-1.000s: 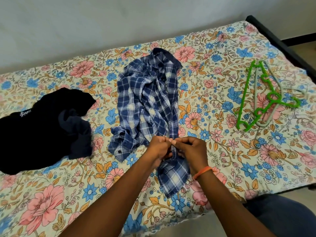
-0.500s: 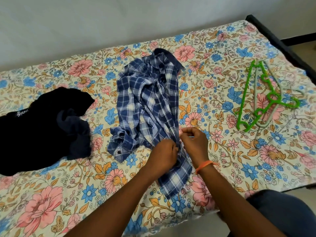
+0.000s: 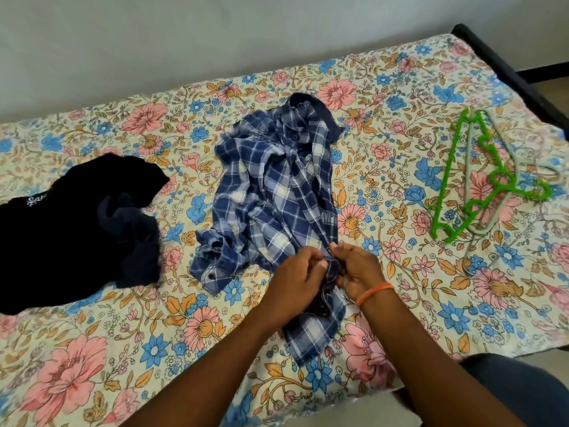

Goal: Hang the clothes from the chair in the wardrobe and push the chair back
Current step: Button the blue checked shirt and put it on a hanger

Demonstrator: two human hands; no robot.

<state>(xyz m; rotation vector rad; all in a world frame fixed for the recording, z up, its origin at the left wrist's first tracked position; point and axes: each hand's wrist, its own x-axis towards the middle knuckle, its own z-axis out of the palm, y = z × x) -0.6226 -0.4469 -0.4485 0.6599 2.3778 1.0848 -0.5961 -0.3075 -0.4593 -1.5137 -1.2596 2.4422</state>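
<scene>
A blue plaid shirt lies crumpled in the middle of a bed covered with a floral sheet, its dark collar at the far end and its hem reaching the near edge. Both hands meet over the shirt's near part, close to the front opening. The left hand has its fingers curled and pinches a fold of the cloth between thumb and fingers. The right hand, with an orange band at the wrist, also has its fingers curled and pinches the fabric just beside the left one; the two hands almost touch. What exactly sits between the fingertips is too small to tell. A cuff of the shirt with a dark button lies to the left of the hands, flat on the sheet.

On the left of the bed, well apart from the shirt, rests a heap of black clothes with a bit of white lettering at its left edge and a dark navy piece bunched at its right side. On the right of the bed lie a green hanger and a pale grey hanger, overlapping, the green one on top. A dark bed frame shows at the far right corner, against a plain wall. At the near right, a leg in blue cloth stands just beside the bed edge.
</scene>
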